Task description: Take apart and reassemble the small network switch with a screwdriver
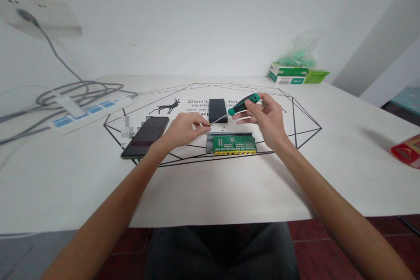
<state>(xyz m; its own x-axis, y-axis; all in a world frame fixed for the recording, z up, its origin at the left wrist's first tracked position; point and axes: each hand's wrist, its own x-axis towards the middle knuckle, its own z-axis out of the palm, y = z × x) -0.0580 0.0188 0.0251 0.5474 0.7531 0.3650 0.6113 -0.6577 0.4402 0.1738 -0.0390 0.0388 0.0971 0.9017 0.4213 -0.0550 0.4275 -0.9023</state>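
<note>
My right hand (267, 118) grips a screwdriver (243, 104) by its green-and-black handle, the shaft slanting down to the left. At the screwdriver's tip, the thumb and fingers of my left hand (188, 129) are pinched together; a tiny dark thing seems to be there, too small to name. Just behind the tip lies a black rectangular case (218, 110). In front of both hands a green circuit board (233, 143) with a row of yellow connectors sits in a grey metal tray (210, 143). A few tiny dark bits, perhaps screws, lie between case and board.
A phone (146, 137) lies left of my left hand. Farther left are a white power strip (92, 113) and coiled grey cables (75, 96). Green-and-white boxes (288, 73) with a plastic bag stand at the back right. A red package (408, 151) is at the right edge.
</note>
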